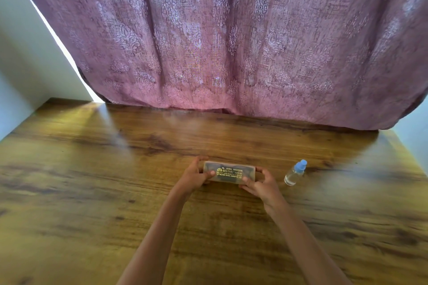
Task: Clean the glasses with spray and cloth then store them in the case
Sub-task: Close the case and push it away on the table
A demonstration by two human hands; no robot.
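A translucent glasses case with gold lettering on its lid lies closed on the wooden table. Dark shapes show faintly through the lid. My left hand grips its left end, thumb on top. My right hand grips its right end, thumb on the lid's front edge. A small clear spray bottle with a blue cap lies tilted on the table, just right of my right hand. No cloth is visible.
A mauve patterned curtain hangs down to the table's far edge. Pale walls close in at the left and far right. Bare wood stretches to the left and toward me.
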